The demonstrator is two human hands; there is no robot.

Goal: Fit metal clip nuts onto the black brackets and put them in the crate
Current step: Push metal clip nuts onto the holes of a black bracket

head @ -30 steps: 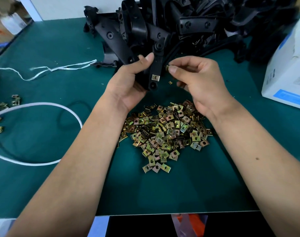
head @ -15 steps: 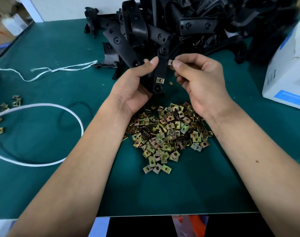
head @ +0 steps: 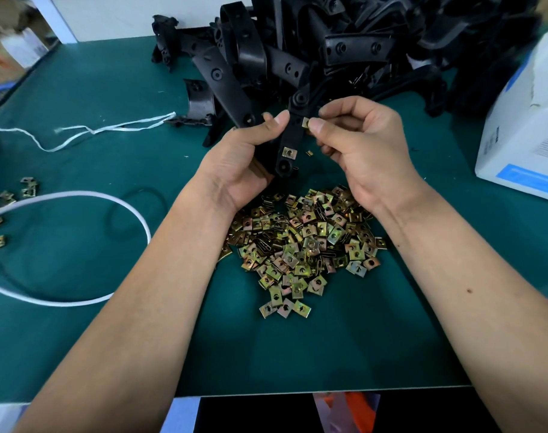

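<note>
Above the heap of clip nuts, our left hand grips a black bracket while our right hand pinches one clip nut against its edge. Behind looms the bracket pile; a white box sits right, white cord left.

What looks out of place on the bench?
A few stray clip nuts lie at the mat's far left edge, apart from the main pile, and one loose nut lies beside the held bracket.
</note>
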